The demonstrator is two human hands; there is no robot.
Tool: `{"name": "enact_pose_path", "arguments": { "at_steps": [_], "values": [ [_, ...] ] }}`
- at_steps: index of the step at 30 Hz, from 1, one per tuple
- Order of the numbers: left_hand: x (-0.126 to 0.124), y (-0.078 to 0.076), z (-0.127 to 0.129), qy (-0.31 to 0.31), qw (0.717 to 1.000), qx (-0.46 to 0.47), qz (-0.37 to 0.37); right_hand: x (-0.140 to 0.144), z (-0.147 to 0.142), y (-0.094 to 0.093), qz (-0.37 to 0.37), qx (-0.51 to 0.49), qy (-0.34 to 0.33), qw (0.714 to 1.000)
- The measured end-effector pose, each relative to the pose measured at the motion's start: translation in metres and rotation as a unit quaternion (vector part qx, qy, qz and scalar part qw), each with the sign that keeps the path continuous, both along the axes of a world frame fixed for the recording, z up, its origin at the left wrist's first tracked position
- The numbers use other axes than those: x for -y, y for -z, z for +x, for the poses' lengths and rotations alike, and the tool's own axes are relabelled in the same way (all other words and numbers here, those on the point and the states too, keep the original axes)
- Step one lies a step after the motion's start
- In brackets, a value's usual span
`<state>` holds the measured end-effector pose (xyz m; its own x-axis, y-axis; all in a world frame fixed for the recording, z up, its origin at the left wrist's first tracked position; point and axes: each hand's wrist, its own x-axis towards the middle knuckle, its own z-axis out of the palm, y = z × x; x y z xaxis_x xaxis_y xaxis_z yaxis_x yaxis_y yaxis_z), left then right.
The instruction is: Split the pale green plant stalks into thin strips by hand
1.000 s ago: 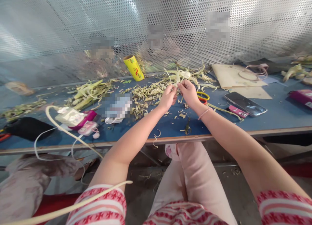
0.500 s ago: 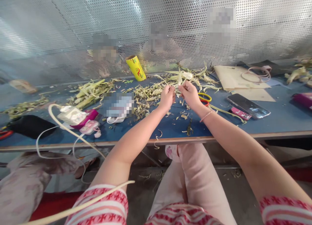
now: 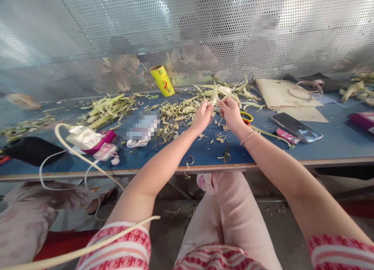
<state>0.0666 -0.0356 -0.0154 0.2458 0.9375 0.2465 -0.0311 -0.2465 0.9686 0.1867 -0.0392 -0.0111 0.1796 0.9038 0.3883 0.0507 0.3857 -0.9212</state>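
Fingers point(image 3: 209, 107) pinch a thin, pale green, gently curving plant strip point(image 3: 201, 92).

Thin pale plant strip point(image 3: 201, 92), pinched between left hand point(image 3: 203, 115) and right hand point(image 3: 230, 112); loose end curves upward, leaning left above left hand.

On table point(image 3: 344, 147): tube point(image 3: 163, 82) behind plant scraps point(image 3: 179, 109); stalks point(image 3: 106, 109) left; scissors point(image 3: 247, 120) right; phone point(image 3: 297, 127) farther right, before papers point(image 3: 280, 92).

sleeves point(image 3: 122, 251): red-white patterned, striped | right bracelet point(image 3: 248, 138): thin, pinkish | trousers point(image 3: 245, 219): pale pink
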Motion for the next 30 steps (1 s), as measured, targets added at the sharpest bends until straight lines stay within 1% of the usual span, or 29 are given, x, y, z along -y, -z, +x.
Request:
{"name": "enact_pose_path", "arguments": {
  "at_steps": [4,9,12,15,19,22,24,26,28,30],
  "values": [
    [-0.004,-0.001,-0.001,-0.02,0.999,0.025,-0.02,-0.003,0.001,0.001,0.003,0.007,-0.023,1.0],
    [-0.003,-0.001,-0.003,-0.013,0.999,0.027,-0.013,-0.004,0.002,0.004,0.011,0.008,-0.039,0.999],
    [-0.002,-0.003,-0.009,0.02,0.999,0.042,0.0,-0.002,0.003,0.002,-0.006,-0.004,-0.05,0.999],
    [-0.003,-0.008,-0.019,0.065,0.997,0.045,0.01,-0.001,0.004,-0.001,-0.024,-0.028,-0.06,0.998],
    [-0.005,-0.014,-0.03,0.107,0.994,0.001,0.011,-0.001,0.008,-0.003,-0.05,-0.034,-0.054,0.997],
    [-0.006,-0.015,-0.032,0.103,0.993,-0.05,0.03,0.0,0.011,-0.006,-0.07,-0.042,-0.057,0.995],
    [-0.005,-0.014,-0.032,0.075,0.989,-0.108,0.071,0.001,0.013,-0.007,-0.079,-0.044,-0.072,0.993],
    [-0.004,-0.013,-0.03,0.031,0.974,-0.163,0.153,0.003,0.015,-0.008,-0.09,-0.047,-0.099,0.99],
    [-0.004,-0.011,-0.029,-0.003,0.952,-0.19,0.241,0.004,0.017,-0.009,-0.103,-0.05,-0.137,0.984],
    [-0.004,-0.01,-0.028,-0.018,0.934,-0.194,0.298,0.006,0.018,-0.009,-0.113,-0.051,-0.172,0.977]
  ]
}}
